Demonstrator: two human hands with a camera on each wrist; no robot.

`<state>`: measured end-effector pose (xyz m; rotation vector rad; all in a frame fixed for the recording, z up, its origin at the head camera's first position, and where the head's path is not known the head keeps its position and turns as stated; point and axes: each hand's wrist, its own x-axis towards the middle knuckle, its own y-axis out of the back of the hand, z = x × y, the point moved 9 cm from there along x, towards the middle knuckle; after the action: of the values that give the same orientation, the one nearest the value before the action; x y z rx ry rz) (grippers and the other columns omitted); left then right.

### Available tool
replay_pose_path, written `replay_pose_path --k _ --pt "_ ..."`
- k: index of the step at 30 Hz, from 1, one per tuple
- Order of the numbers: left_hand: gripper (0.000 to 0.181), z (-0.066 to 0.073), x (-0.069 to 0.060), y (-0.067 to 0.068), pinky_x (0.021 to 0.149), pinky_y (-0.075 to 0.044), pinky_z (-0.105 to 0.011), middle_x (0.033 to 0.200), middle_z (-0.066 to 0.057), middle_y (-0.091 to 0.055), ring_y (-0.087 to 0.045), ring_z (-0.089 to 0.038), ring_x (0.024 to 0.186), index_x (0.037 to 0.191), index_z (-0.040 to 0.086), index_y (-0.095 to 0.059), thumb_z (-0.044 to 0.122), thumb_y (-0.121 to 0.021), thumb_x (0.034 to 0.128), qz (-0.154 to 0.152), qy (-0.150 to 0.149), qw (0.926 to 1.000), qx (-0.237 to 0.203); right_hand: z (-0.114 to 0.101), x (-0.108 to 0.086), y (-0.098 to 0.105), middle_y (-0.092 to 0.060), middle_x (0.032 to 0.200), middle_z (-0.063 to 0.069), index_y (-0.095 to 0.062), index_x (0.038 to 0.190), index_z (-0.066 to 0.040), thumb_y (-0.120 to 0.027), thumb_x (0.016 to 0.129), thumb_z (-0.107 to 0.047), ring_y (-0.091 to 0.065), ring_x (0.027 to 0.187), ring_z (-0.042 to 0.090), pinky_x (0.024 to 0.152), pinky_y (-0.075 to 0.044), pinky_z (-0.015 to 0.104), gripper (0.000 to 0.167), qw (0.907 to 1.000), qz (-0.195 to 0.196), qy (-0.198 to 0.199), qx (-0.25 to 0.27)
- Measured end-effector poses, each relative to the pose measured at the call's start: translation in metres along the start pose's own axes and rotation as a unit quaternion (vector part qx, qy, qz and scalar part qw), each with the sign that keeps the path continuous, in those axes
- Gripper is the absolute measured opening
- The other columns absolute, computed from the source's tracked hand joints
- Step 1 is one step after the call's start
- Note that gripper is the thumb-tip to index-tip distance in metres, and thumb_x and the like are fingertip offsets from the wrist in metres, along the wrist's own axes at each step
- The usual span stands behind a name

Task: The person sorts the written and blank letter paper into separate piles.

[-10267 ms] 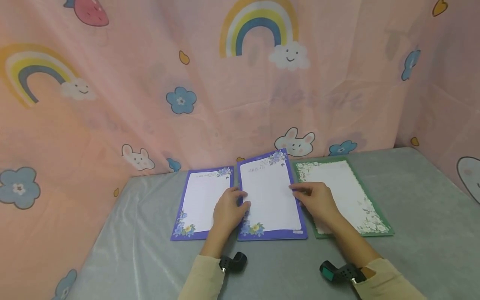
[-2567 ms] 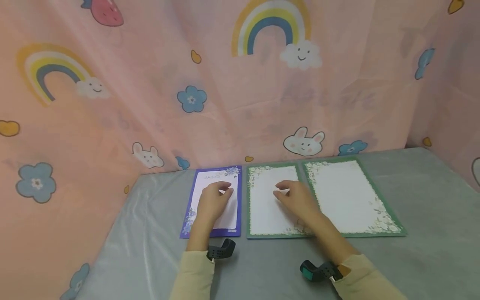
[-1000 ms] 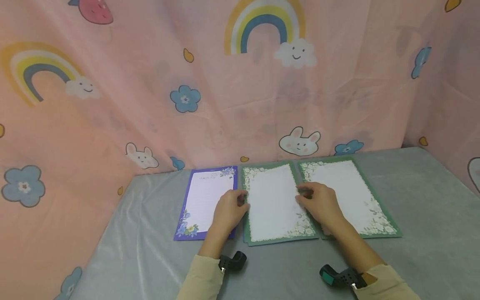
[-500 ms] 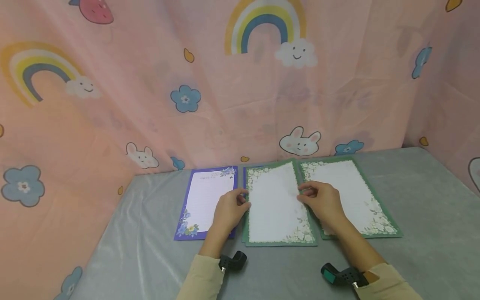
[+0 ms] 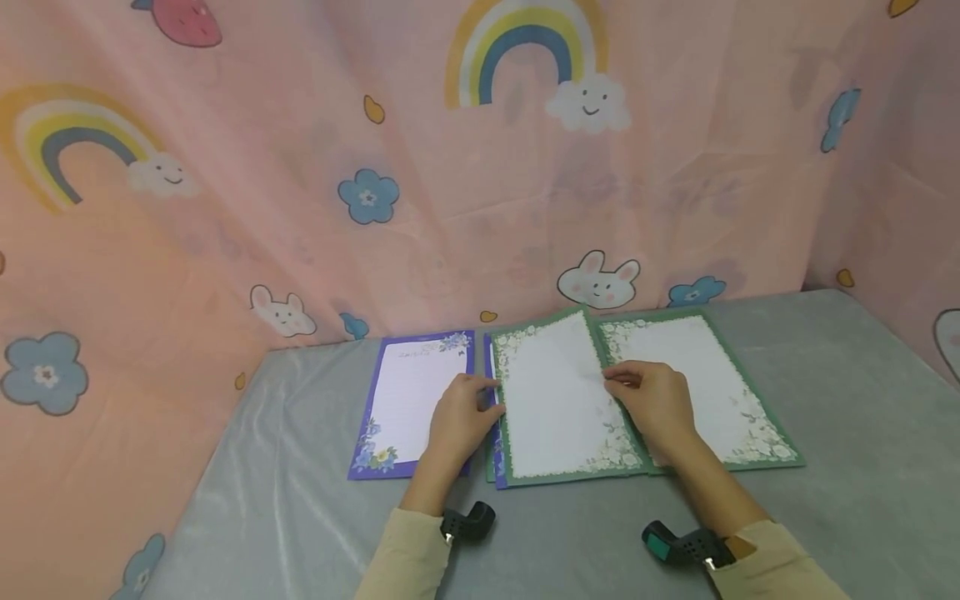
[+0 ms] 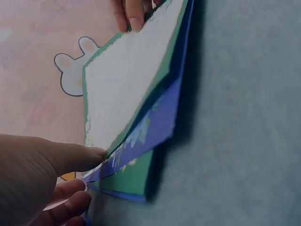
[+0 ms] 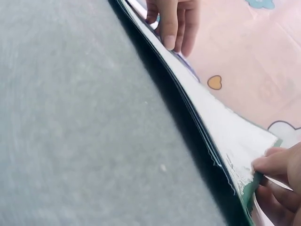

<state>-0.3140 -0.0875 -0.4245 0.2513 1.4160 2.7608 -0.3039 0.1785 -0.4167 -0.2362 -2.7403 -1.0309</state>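
Observation:
A green-bordered sheet of floral letter paper (image 5: 558, 404) is held between my two hands in the middle. Beneath it, the left edge of a purple-bordered sheet (image 5: 499, 458) peeks out. The left wrist view shows this purple sheet (image 6: 162, 115) fanned apart from another green sheet (image 6: 134, 176) lower down. My left hand (image 5: 461, 421) pinches the left edge, thumb on top and fingers underneath. On the opposite edge, my right hand (image 5: 660, 408) pinches the paper between thumb and fingers, and the sheet bends there. How many sheets each hand grips I cannot tell.
Left of my hands lies purple-bordered letter paper (image 5: 420, 400) with blue flowers. To the right, green-bordered paper (image 5: 686, 383) lies partly under my right hand. A grey cloth (image 5: 285, 517) covers the table, and a pink patterned curtain (image 5: 480, 242) hangs behind.
Ten seconds ago a purple sheet topped the middle paper; now a green one does. Over the last half second the held sheets tilt up and rightward, and more purple edge shows beneath.

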Motion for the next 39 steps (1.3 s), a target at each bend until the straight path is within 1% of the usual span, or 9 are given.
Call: replay_pose_path --k 4,8,11,15,18,22,26,34,39 --pt "0.033 0.000 0.000 -0.001 0.068 -0.046 -0.026 0.113 -0.008 -0.066 -0.053 -0.010 0.077 0.118 0.012 -0.075 0.022 -0.079 0.0870 -0.001 0.001 1.0000 0.006 -0.002 0.001 0.001 -0.079 0.097 0.014 -0.079 0.104 -0.007 -0.071 0.092 -0.009 -0.073 0.083 0.029 0.064 -0.051 0.024 0.014 0.9999 0.006 0.010 -0.001" --pt "0.033 0.001 0.000 -0.001 0.068 -0.045 -0.026 0.111 -0.007 -0.067 -0.053 -0.011 0.077 0.118 0.012 -0.075 0.021 -0.079 0.0872 -0.002 -0.003 1.0000 0.004 -0.002 0.001 0.004 -0.078 0.100 0.015 -0.079 0.106 -0.007 -0.070 0.094 -0.010 -0.072 0.086 0.027 0.063 -0.050 0.019 0.015 0.9996 -0.001 0.001 0.027" --pt "0.033 0.003 0.000 0.000 0.066 -0.045 -0.026 0.100 -0.005 -0.068 -0.053 -0.011 0.074 0.119 0.012 -0.074 0.022 -0.078 0.0884 -0.007 -0.006 0.9999 -0.014 0.003 0.002 0.005 -0.077 0.106 0.017 -0.077 0.110 -0.006 -0.070 0.095 -0.013 -0.072 0.084 0.014 0.064 -0.051 0.017 0.019 0.9973 -0.020 -0.027 0.066" --pt "0.035 0.001 0.001 -0.001 0.058 -0.042 -0.025 0.078 -0.001 -0.063 -0.049 -0.009 0.064 0.124 0.014 -0.072 0.026 -0.075 0.0910 -0.014 0.001 0.9986 -0.052 0.013 0.002 0.002 -0.077 0.109 0.013 -0.074 0.119 -0.005 -0.069 0.096 -0.021 -0.065 0.080 -0.005 0.067 -0.054 0.019 0.028 0.9872 -0.057 -0.077 0.128" --pt "0.034 0.000 0.002 0.000 0.054 -0.040 -0.024 0.072 -0.001 -0.063 -0.047 -0.009 0.060 0.124 0.015 -0.071 0.026 -0.073 0.0924 -0.010 0.004 0.9969 -0.078 0.017 0.002 0.000 -0.077 0.106 0.004 -0.071 0.124 -0.004 -0.069 0.097 -0.024 -0.064 0.080 -0.005 0.069 -0.056 0.021 0.034 0.9790 -0.075 -0.099 0.162" --pt "0.028 0.001 0.001 0.003 0.055 -0.043 -0.023 0.085 -0.003 -0.072 -0.051 -0.009 0.065 0.120 0.016 -0.074 0.023 -0.072 0.0933 -0.003 -0.003 0.9938 -0.111 0.016 0.002 0.001 -0.078 0.103 -0.006 -0.069 0.126 -0.004 -0.069 0.097 -0.026 -0.065 0.081 -0.005 0.071 -0.056 0.021 0.037 0.9753 -0.084 -0.101 0.177" --pt "0.022 0.002 0.001 0.006 0.062 -0.050 -0.022 0.099 -0.004 -0.075 -0.059 -0.010 0.075 0.114 0.016 -0.076 0.017 -0.072 0.0928 -0.003 -0.007 0.9898 -0.142 0.013 0.003 0.003 -0.077 0.105 -0.009 -0.069 0.127 -0.003 -0.068 0.097 -0.027 -0.065 0.084 -0.006 0.073 -0.056 0.021 0.038 0.9741 -0.093 -0.099 0.181" --pt "0.018 0.002 0.002 0.012 0.071 -0.052 -0.024 0.100 -0.005 -0.074 -0.062 -0.011 0.082 0.110 0.017 -0.078 0.015 -0.073 0.0922 -0.001 0.001 0.9788 -0.205 0.010 0.003 0.005 -0.069 0.131 0.013 -0.068 0.129 -0.007 -0.066 0.099 -0.033 -0.062 0.091 -0.007 0.080 -0.057 0.022 0.040 0.9752 -0.133 -0.097 0.149" --pt "0.020 0.003 0.003 0.012 0.078 -0.055 -0.025 0.104 -0.008 -0.073 -0.065 -0.011 0.088 0.112 0.015 -0.077 0.016 -0.072 0.0926 -0.026 0.004 0.9635 -0.266 0.011 0.001 0.012 -0.069 0.130 0.010 -0.068 0.131 -0.008 -0.067 0.098 -0.035 -0.063 0.092 -0.007 0.080 -0.057 0.021 0.043 0.9745 -0.142 -0.093 0.147"
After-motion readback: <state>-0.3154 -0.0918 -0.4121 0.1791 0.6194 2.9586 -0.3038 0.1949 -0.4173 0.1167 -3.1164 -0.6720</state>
